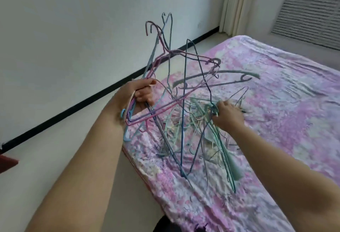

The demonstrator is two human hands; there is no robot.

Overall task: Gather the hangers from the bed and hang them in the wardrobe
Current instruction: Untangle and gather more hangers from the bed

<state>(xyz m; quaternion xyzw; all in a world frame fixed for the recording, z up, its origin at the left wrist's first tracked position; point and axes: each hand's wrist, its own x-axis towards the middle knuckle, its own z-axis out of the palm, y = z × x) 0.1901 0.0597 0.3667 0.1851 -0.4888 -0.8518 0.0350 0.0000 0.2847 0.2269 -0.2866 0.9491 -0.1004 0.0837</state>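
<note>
Left hand (141,91) grips bunch (158,62) of thin wire hangers. Right hand (227,114) pinches 1 in pile (198,130) on bed (276,121). Light, springy, tangly; grab by hooks.

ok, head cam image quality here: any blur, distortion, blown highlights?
Head view: motion blur on the right hand and the hanger pile it reaches into; the left hand and its held hangers are sharper. Wide-angle bend in the baseboard. Daylight washes out the curtain at top right. Soft overall, no hard shadows.
</note>
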